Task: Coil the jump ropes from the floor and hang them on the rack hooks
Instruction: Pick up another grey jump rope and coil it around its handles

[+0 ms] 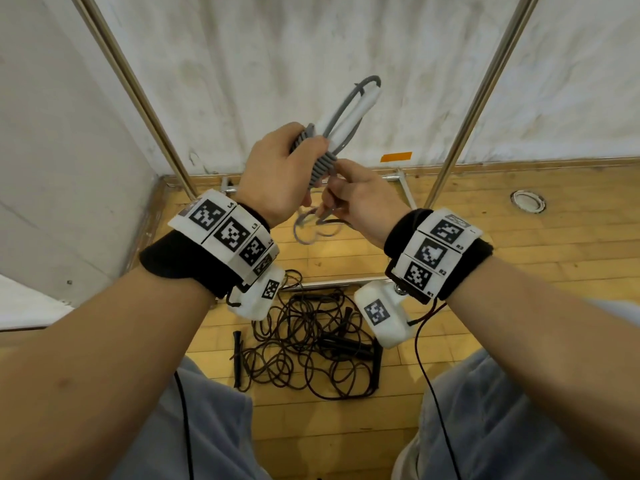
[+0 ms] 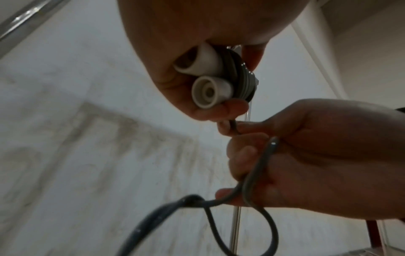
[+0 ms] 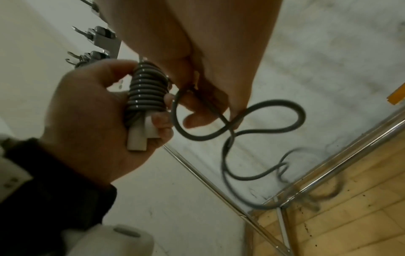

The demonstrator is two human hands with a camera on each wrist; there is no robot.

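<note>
One grey jump rope (image 1: 325, 164) with two white handles (image 1: 349, 116); black ropes (image 1: 304, 344) too tangled to count.

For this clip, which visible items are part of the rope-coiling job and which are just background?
Job:
- grey jump rope, gripped by left hand, fed by right hand
- dark ropes tangled on the floor
- rack hooks

Background:
- orange tape on the wall
- round floor fitting
</note>
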